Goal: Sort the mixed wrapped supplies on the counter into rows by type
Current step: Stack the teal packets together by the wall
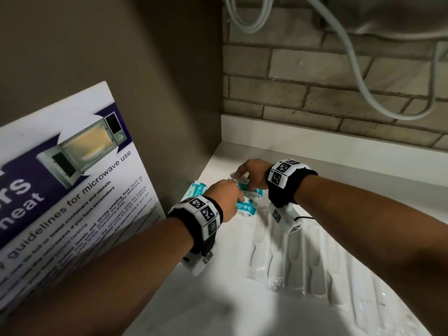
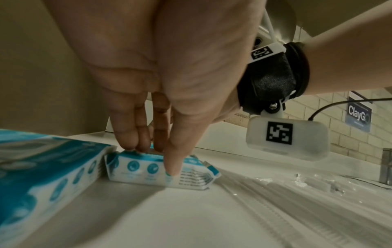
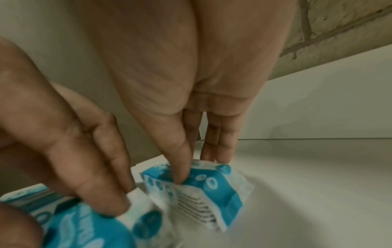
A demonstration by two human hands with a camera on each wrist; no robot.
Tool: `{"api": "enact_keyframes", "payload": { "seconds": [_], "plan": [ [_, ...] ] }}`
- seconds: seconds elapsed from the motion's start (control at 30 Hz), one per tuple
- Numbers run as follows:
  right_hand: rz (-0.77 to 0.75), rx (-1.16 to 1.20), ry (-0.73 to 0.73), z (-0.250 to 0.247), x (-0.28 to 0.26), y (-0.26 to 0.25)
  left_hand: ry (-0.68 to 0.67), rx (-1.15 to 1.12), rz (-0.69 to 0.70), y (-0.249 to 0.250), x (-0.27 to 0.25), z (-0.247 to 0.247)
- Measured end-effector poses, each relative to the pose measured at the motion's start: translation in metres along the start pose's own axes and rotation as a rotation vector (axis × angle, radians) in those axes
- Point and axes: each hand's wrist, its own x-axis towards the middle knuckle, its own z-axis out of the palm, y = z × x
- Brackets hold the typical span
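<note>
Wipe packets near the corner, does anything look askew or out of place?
Somewhat. The teal wipe packets sit bunched at differing angles under both hands, not in a row. The right hand pinches one crumpled packet, while the clear wrapped cutlery already lies in a neat row.

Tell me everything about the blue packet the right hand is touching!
The packet is a small soft pouch, seemingly plastic film, teal and white, with round white icons in a row and a block of fine print too blurred to read. Its ends are crimped flat. It lies on the white counter near the back corner. The right hand pinches it from above, thumb on the near side, fingers behind. Another teal packet, under the left hand, sits right beside it.
</note>
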Motion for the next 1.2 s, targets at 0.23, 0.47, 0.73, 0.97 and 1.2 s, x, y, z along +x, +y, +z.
{"api": "enact_keyframes", "payload": {
  "seconds": [0.23, 0.47, 0.73, 0.97, 1.2],
  "plan": [
    [-0.01, 0.004, 0.003, 0.006, 0.004, -0.003, 0.03, -0.045, -0.025, 0.0, 0.006, -0.002],
    [-0.061, -0.002, 0.031, 0.01, -0.003, -0.015, 0.082, -0.139, -0.001, -0.014, -0.016, -0.012],
    [-0.234, -0.077, 0.029, 0.018, -0.013, -0.073, 0.157, -0.186, -0.052, -0.041, -0.084, -0.016],
    [-0.265, -0.331, -0.064, 0.034, -0.008, -0.111, -0.072, -0.006, -0.222, -0.059, -0.128, 0.005],
    [-0.275, -0.428, -0.039, 0.04, -0.002, -0.116, -0.002, 0.002, -0.292, -0.058, -0.149, 0.012]
  ]
}}
